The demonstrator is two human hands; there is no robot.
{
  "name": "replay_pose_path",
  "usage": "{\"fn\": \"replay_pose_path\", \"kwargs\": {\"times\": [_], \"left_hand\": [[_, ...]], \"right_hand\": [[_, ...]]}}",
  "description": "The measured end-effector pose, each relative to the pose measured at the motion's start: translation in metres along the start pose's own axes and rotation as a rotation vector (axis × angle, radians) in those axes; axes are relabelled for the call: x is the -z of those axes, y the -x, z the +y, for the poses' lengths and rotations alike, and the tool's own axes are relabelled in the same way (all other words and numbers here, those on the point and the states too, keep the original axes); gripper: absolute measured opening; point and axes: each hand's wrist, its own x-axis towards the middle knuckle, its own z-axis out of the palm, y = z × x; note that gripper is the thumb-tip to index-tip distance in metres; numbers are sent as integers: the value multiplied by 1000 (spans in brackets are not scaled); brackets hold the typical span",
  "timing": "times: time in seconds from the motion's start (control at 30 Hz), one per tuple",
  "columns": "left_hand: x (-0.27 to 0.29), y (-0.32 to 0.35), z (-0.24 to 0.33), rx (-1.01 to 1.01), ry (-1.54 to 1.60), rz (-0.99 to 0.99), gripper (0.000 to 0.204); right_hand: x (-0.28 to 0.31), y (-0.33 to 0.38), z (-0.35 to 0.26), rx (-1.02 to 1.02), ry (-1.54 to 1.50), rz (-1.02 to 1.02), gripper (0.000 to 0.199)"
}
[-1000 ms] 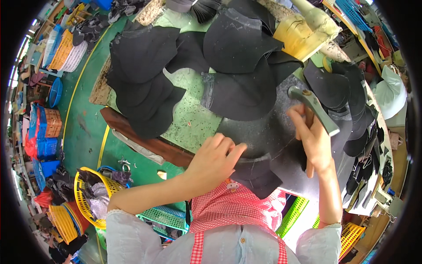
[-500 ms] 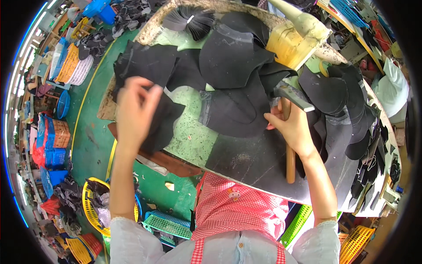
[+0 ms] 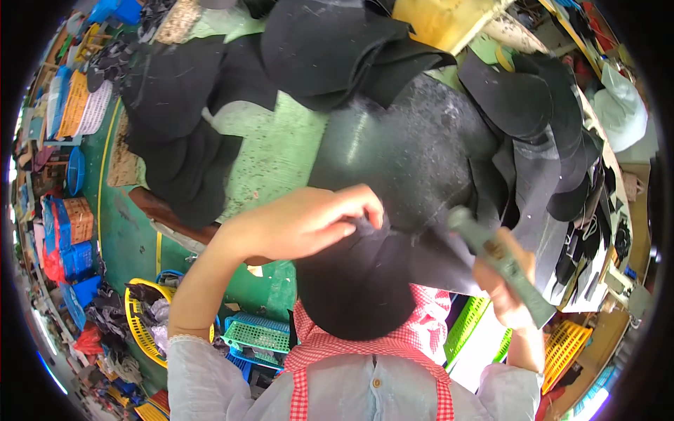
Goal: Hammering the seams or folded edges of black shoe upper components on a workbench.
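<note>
Nearest you: your left hand (image 3: 302,224) is closed, fingers pinching the top edge of a rounded black leather piece (image 3: 361,284) that hangs over the counter (image 3: 281,151) edge against your checked apron (image 3: 372,344). Your right hand (image 3: 502,281) is fisted round a grey-headed hammer (image 3: 495,256), raised just beside that piece. Farther: dark rubber mat (image 3: 407,147), then heaps of black cut pieces (image 3: 182,133).

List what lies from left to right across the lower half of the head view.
Yellow plastic basket on the floor → blue-green plastic crate → left hand pinching the black rounded piece of sheet material → green plastic crate → right hand gripping the grey metal hammer → orange-yellow plastic crate.
</note>
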Motion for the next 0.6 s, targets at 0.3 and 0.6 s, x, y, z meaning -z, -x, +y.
{"fn": "replay_pose_path", "kwargs": {"times": [0.3,0.6], "left_hand": [[-62,-16,-7,-134,-756,525,45],[-65,-22,-16,-129,-717,708,31]], "right_hand": [[-31,-35,-3,-20,178,-381,28],[-38,-47,1,76,191,-237,16]]}}
